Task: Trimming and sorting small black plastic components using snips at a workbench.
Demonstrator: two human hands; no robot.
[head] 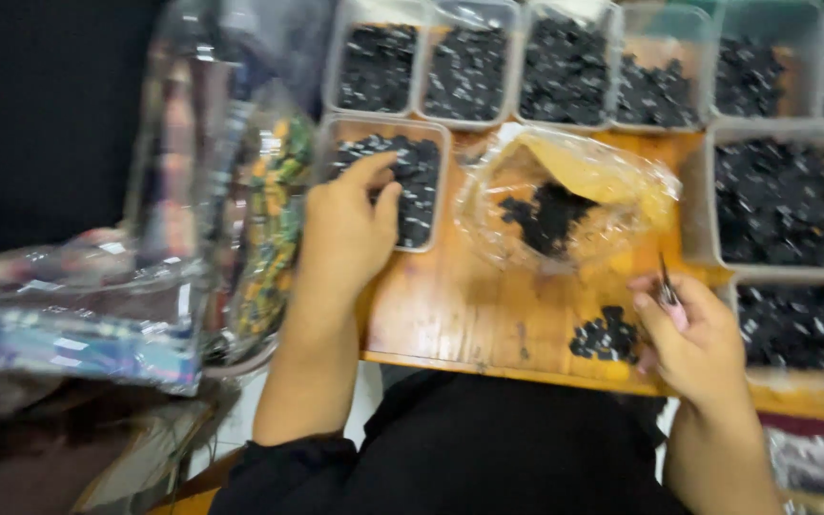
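Note:
My left hand [345,234] reaches into a clear plastic tub [439,181] of small black pieces, with its fingers bent down among them; whether it holds any I cannot tell. My right hand [693,339] is closed on thin dark tweezers [665,283] near the board's front edge. A small heap of black pieces [606,337] lies on the wooden board [469,315] just left of that hand. An open clear plastic bag [565,195] with more black pieces lies between my hands.
Several clear tubs of black pieces stand in a row along the back [565,67] and down the right side [779,200]. Shiny clear bags with coloured contents [193,219] pile up at the left. The board's front edge is against my lap.

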